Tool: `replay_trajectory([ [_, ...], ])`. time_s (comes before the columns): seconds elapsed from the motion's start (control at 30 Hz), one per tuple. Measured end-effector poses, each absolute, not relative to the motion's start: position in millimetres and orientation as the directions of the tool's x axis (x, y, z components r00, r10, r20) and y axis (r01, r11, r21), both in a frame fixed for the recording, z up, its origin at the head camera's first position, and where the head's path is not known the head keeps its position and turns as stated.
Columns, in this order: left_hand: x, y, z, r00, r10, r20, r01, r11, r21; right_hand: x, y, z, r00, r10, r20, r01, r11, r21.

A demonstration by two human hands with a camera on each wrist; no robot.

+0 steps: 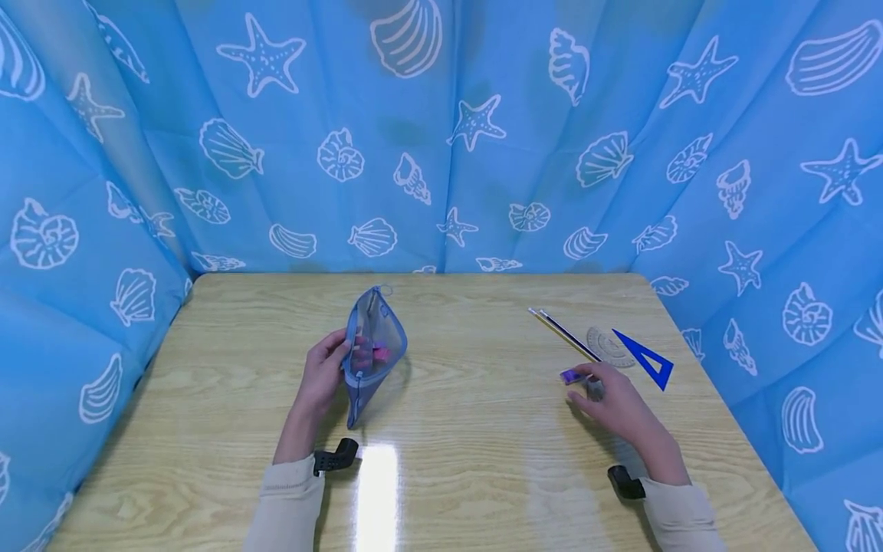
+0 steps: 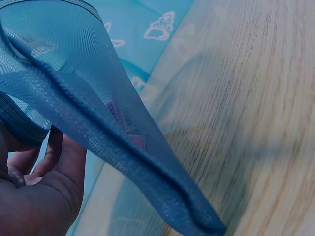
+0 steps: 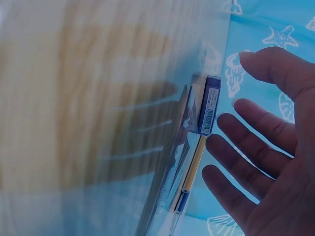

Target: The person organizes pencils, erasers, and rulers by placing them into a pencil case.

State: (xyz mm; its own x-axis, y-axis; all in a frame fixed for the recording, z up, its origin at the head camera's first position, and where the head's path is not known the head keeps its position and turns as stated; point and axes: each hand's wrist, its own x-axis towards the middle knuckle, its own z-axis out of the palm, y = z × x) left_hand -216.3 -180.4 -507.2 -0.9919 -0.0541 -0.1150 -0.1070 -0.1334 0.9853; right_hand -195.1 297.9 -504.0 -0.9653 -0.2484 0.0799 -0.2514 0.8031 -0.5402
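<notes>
My left hand [image 1: 324, 368] grips the side of a blue mesh zip pouch [image 1: 375, 376], its mouth gaping upward. Through the mesh shows a small pink item [image 1: 381, 353]. In the left wrist view the pouch [image 2: 123, 128] hides part of the hand. My right hand [image 1: 614, 402] is over the table at the right, fingers spread and apart from each other. Close to its fingertips lies a small purple-blue block with a barcode label [image 3: 210, 105], like a sleeved eraser. A small grey item [image 1: 595, 389] shows between thumb and fingers in the head view.
Beyond the right hand, two pencils [image 1: 562, 332] lie side by side, near a clear protractor [image 1: 610, 347] and a blue set square [image 1: 648, 362]. The wooden table [image 1: 469, 429] meets a blue shell-print curtain [image 1: 441, 138] at the back and sides.
</notes>
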Motion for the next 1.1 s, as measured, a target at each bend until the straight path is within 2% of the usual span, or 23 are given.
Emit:
replay_trajectory([
  [0.3,-216,-182,-509,-0.993,-0.038,-0.108,-0.101,-0.154,0.983,-198,298,-500,-0.980,-0.196,0.007,-0.173,0.847,-0.503],
  [0.57,-217,-181,-513,-0.995,-0.037,-0.097,-0.091,-0.145,0.985,-203,299,-504,-0.987,-0.160,-0.014,-0.138,0.889,-0.437],
  [1.1,-218,-178,-515,-0.994,-0.045,-0.095,-0.087,-0.150,0.985,-210,290,-503,-0.992,-0.101,-0.077,-0.062,0.916,-0.397],
])
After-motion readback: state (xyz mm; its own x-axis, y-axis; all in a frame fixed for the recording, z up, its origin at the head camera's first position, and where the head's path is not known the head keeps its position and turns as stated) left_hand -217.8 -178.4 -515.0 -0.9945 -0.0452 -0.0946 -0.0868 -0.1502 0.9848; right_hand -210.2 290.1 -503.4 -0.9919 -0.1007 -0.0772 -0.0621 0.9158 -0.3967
